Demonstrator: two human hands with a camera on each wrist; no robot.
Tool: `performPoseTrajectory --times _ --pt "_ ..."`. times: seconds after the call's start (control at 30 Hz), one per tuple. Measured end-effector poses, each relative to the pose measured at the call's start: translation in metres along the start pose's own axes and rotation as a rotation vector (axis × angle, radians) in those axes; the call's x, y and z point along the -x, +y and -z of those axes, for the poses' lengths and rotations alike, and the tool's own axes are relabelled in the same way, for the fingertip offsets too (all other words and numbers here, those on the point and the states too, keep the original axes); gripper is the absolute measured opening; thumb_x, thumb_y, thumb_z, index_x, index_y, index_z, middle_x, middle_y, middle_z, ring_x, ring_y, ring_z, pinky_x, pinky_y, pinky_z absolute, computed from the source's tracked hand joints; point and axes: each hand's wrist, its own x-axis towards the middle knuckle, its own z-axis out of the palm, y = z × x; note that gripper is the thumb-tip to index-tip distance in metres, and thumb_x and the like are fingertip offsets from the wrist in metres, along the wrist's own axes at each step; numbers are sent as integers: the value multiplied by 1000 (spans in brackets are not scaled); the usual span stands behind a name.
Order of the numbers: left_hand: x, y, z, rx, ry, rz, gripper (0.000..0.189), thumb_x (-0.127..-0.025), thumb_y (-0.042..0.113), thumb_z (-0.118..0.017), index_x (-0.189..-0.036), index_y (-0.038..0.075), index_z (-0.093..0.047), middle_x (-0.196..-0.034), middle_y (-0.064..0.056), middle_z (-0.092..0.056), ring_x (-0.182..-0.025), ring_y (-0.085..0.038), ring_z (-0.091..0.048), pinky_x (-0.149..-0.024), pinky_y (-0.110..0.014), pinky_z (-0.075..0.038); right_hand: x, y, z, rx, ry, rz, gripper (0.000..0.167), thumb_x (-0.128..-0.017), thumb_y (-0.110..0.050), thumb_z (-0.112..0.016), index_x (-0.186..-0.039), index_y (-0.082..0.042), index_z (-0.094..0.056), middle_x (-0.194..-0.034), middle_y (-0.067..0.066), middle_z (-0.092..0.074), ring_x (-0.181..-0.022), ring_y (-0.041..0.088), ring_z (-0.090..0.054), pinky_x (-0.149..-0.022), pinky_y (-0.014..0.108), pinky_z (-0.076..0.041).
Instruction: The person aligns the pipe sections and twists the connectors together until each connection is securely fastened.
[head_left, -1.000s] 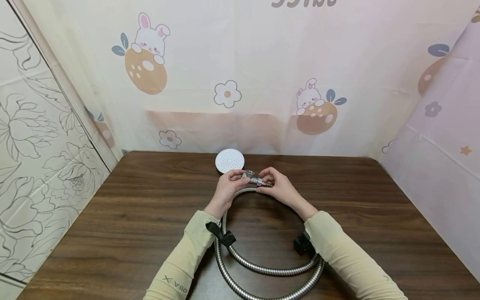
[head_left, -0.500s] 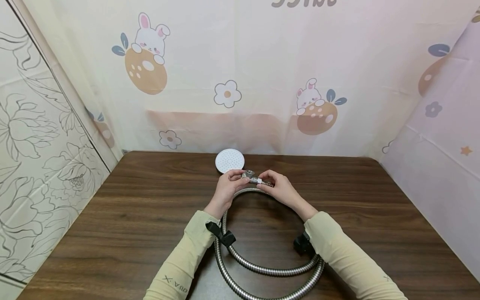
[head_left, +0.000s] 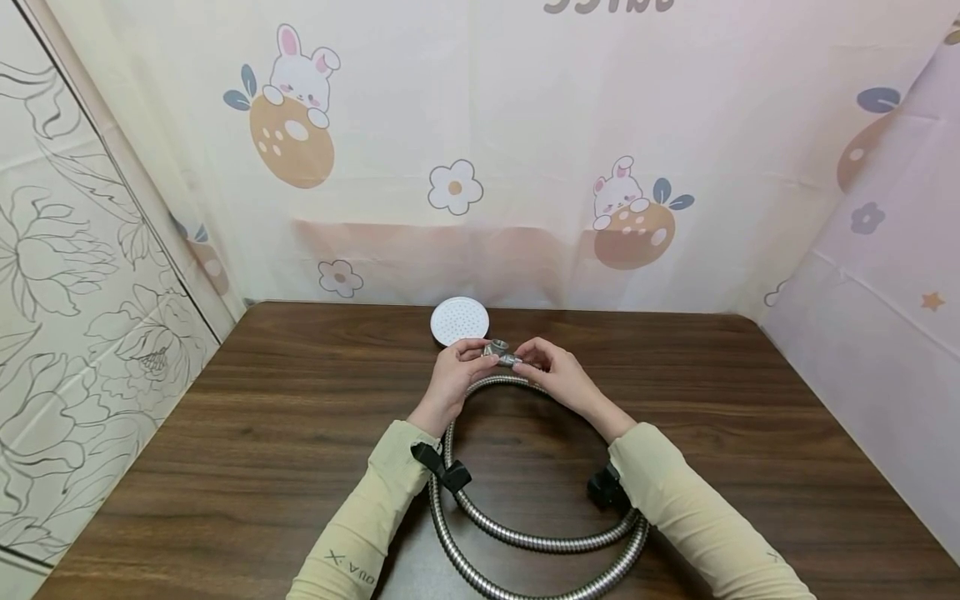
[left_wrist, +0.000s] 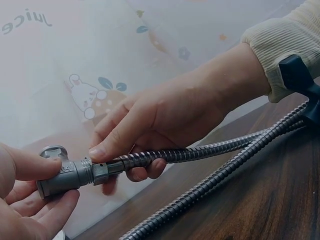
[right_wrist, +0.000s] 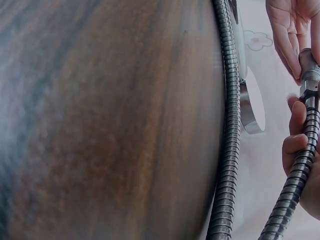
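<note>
My left hand (head_left: 454, 377) pinches a grey metal angle valve-like fitting (left_wrist: 62, 177) with a round side port and a threaded end. Beside it, my right hand (head_left: 557, 372) pinches the hex nut (left_wrist: 101, 172) at the end of a ribbed metal shower hose (left_wrist: 190, 154). Nut and fitting are in line, with several threads of the fitting showing between them in the left wrist view. From the right hand the hose (head_left: 536, 543) loops down over the table under both forearms. The right wrist view shows the fingers (right_wrist: 296, 145) curled at the hose behind the nut.
A white round shower head (head_left: 460, 322) lies face up behind the left hand, near the back edge of the brown wooden table (head_left: 300, 392). Black straps with cameras (head_left: 454, 477) sit on both wrists. A printed curtain (head_left: 510, 125) hangs right behind the table.
The right hand's fingers have shifted slightly left over the nut, covering more of it, and turned a little. The left hand and the fitting stay in place.
</note>
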Motion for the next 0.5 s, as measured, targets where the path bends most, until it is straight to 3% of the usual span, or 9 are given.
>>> performPoseTrajectory --times 0.23,0.5 --pt "0 0 0 10 2 1 32 -83 -3 -61 -114 -6 -55 -105 -16 -61 -80 -9 -62 -79 -27 -51 -1 2 -1 25 6 -9 27 -83 -31 -66 -103 -14 -60 -93 4 -63 -77 15 -57 -68 28 -44" --pt "1 2 -1 24 5 13 32 -83 -4 -61 -114 -5 -55 -105 -15 -61 -80 -9 -63 -92 -41 -45 0 1 -1 -17 -23 -7 23 -89 -29 -59 -107 -15 -59 -88 3 -63 -73 20 -58 -63 28 -47"
